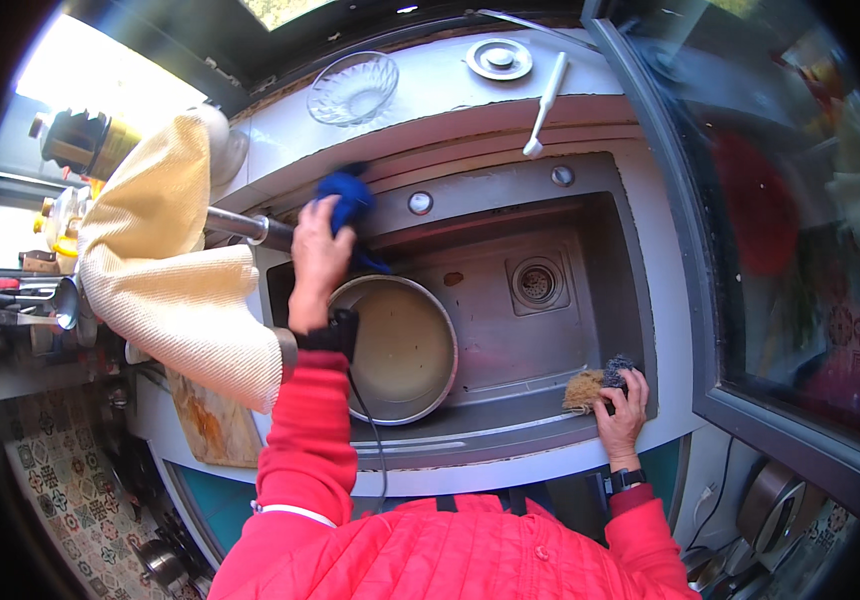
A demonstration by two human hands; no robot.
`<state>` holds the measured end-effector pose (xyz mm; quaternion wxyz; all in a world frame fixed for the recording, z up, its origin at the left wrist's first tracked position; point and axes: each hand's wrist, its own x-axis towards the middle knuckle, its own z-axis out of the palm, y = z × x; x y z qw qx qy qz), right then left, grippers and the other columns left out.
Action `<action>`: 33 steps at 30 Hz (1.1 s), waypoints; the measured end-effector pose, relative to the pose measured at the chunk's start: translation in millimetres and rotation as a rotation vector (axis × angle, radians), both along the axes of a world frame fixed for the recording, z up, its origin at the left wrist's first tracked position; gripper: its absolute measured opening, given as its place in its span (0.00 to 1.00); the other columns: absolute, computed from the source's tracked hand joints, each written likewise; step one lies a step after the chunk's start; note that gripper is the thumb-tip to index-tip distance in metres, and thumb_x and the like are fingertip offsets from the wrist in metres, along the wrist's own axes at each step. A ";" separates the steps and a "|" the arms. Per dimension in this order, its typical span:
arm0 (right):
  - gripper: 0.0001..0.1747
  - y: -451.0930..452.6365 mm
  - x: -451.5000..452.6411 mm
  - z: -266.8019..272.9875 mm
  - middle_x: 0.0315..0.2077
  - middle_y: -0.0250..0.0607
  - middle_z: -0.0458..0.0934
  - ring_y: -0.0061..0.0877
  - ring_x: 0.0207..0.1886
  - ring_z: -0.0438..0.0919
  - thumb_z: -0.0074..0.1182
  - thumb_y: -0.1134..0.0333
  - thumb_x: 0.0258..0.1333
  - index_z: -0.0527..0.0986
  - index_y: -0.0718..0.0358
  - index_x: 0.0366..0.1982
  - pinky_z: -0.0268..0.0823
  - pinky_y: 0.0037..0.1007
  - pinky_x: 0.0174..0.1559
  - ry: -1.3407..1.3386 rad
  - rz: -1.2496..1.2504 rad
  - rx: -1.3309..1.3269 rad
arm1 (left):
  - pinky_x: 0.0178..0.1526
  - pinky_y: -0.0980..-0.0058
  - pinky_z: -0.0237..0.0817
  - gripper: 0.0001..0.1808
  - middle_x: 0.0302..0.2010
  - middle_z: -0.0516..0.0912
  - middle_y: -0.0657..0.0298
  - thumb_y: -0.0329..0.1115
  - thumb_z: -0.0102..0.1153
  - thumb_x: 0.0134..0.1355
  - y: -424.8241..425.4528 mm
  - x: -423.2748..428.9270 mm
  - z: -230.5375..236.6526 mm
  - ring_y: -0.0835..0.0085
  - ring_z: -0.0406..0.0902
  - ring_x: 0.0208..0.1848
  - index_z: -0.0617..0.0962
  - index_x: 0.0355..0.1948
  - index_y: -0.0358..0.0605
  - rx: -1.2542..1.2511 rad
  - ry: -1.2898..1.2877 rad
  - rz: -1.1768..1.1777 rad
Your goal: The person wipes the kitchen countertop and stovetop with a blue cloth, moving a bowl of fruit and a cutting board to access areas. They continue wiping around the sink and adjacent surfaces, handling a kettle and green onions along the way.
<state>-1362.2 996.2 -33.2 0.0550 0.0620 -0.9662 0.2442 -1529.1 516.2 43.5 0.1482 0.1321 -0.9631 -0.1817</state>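
My left hand [319, 251] grips a blue cloth [345, 196], slightly blurred, above the sink's back left rim. Below that wrist a round metal basin [400, 345] of cloudy water sits in the left part of the stainless steel sink [490, 337]. At the sink's front right corner, the fingers of my right hand [623, 416] close on a tan fibre scrubber [584, 390] and a grey steel wool pad [615, 369]. How firmly they hold these is hard to see. A drain strainer [537, 283] and a brown spot [453, 278] show on the sink floor.
A cream cloth [175, 300] drapes over the faucet [239, 223] at left. Along the back ledge are a glass bowl [355, 88], a round lid [499, 58] and a white brush [548, 105]. An open window frame [689, 225] juts in at right. A cutting board [214, 420] lies left.
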 end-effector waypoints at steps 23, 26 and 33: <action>0.12 -0.4 -2.1 1.7 0.52 0.36 0.74 0.45 0.61 0.69 0.69 0.73 0.38 0.79 0.54 0.28 0.67 0.43 0.58 0.018 0.013 0.005 | 0.53 0.65 0.71 0.21 0.52 0.82 0.63 0.26 0.56 0.48 232.8 -129.5 -12.6 0.54 0.76 0.57 0.86 0.41 0.60 0.119 -0.587 -0.822; 0.12 -0.8 -2.7 2.9 0.51 0.37 0.74 0.46 0.61 0.69 0.68 0.73 0.38 0.79 0.55 0.29 0.67 0.44 0.58 0.005 0.014 -0.012 | 0.54 0.52 0.68 0.21 0.62 0.72 0.59 0.25 0.58 0.47 276.2 -125.6 -14.4 0.49 0.66 0.65 0.86 0.40 0.61 0.058 -0.064 -0.882; 0.13 1.2 -2.0 2.9 0.52 0.40 0.74 0.48 0.60 0.69 0.69 0.74 0.37 0.79 0.55 0.29 0.67 0.46 0.58 -0.011 0.016 -0.018 | 0.57 0.22 0.50 0.22 0.62 0.71 0.54 0.46 0.58 0.56 379.1 -179.0 -83.4 0.36 0.57 0.67 0.83 0.53 0.60 -0.131 0.213 -0.659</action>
